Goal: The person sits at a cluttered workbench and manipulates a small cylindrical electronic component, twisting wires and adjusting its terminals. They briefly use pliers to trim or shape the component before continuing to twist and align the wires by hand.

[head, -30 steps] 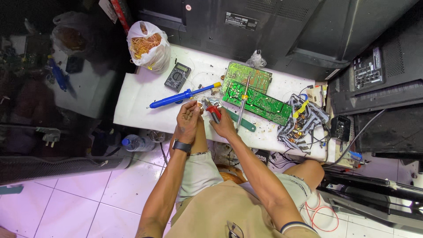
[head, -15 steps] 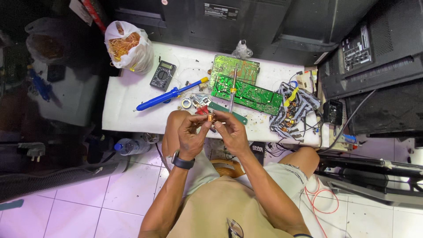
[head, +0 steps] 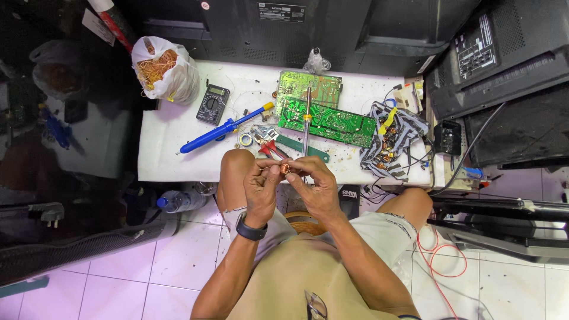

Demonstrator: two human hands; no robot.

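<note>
My left hand (head: 259, 185) and my right hand (head: 315, 185) meet over my lap, just in front of the white low table (head: 166, 160). Between their fingertips they pinch a small copper-coloured coil part (head: 285, 169). A black watch sits on my left wrist. On the table lie two green circuit boards (head: 326, 121), a soldering iron (head: 306, 121) resting across them, a blue desoldering pump (head: 222, 130), red-handled pliers (head: 274, 150) and a black multimeter (head: 213, 104).
A white bag of copper wire (head: 163, 71) stands at the table's back left. A tangle of cables and grey cloth (head: 391, 139) lies at the right. Black television backs (head: 332, 26) surround the table. A plastic bottle (head: 178, 201) lies on the tiled floor.
Both hands have drawn back from the tabletop toward my lap, bringing the small coil part with them. My view has shifted so the table sits farther up.
</note>
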